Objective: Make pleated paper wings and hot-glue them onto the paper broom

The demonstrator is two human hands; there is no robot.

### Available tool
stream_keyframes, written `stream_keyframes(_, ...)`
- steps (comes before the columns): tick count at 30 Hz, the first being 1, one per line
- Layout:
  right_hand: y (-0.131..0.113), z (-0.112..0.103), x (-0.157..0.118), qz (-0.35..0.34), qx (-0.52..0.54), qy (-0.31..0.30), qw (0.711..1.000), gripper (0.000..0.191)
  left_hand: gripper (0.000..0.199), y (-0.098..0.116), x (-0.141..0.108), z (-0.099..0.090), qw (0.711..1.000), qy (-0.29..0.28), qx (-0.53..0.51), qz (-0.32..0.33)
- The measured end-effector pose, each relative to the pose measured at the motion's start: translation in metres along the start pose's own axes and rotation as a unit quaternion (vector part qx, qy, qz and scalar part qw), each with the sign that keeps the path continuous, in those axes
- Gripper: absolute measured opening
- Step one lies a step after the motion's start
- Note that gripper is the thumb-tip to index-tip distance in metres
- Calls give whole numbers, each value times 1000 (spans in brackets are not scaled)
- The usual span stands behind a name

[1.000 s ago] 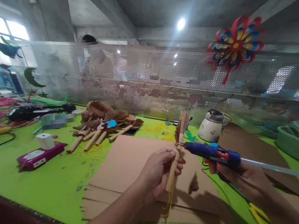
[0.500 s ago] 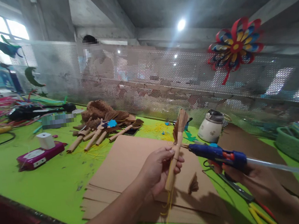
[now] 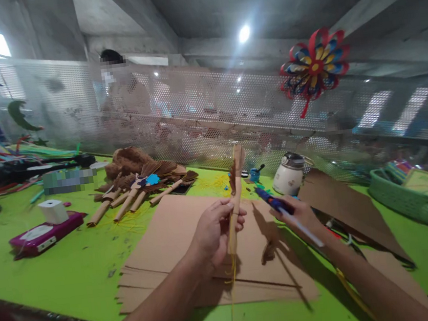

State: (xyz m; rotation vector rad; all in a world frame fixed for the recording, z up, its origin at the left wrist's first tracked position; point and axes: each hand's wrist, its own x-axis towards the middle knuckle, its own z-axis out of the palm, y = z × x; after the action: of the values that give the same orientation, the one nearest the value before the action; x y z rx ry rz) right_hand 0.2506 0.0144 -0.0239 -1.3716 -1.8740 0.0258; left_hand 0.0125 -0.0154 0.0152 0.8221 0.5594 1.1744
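My left hand (image 3: pixel 218 227) is closed round the rolled stem of a brown paper fan piece (image 3: pixel 237 188), held upright over a stack of brown paper sheets (image 3: pixel 178 221). Yellow strings (image 3: pixel 233 269) dangle from its lower end. In my right hand (image 3: pixel 300 211) is a blue glue gun (image 3: pixel 270 199) with a clear glue stick (image 3: pixel 302 228) out of its back. Its nozzle points away, apart from the paper piece. A small pleated paper scrap (image 3: pixel 269 251) lies on the stack, partly in shadow.
Several finished paper pieces (image 3: pixel 136 192) lie at the left. A purple power strip (image 3: pixel 47 236) with a white plug is near them. Behind my right hand stand a white kettle-like pot (image 3: pixel 288 175) and a green basket (image 3: pixel 416 204). A perforated metal screen (image 3: pixel 201 115) borders the table; a person (image 3: pixel 123 93) is behind it.
My right hand has drawn the glue gun off the paper piece and turned it toward the table's far side. My left hand still grips the piece. The view has shifted right.
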Motion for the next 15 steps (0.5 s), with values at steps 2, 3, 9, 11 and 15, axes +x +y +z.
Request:
stream_keyframes(2,6,13,11,-17,-6,-23,1000,24,4,0,0,0,1000,12,10,11)
stream_keyframes(3,8,19,17,-28,-8,-40,999,24,5,-1,1,0,1000,14,15,14)
stream_keyframes(9,9,36,30,-72,-1,-99,993,37,7,-7,2,-1,999,9,33,19)
stream_keyframes(11,7,36,27,-69,10,-98,993,38,9,-8,2,-1,999,8,37,23)
stream_keyframes(15,-16,16,14,-32,39,-38,998,23,12,-12,1,0,998,-6,57,33)
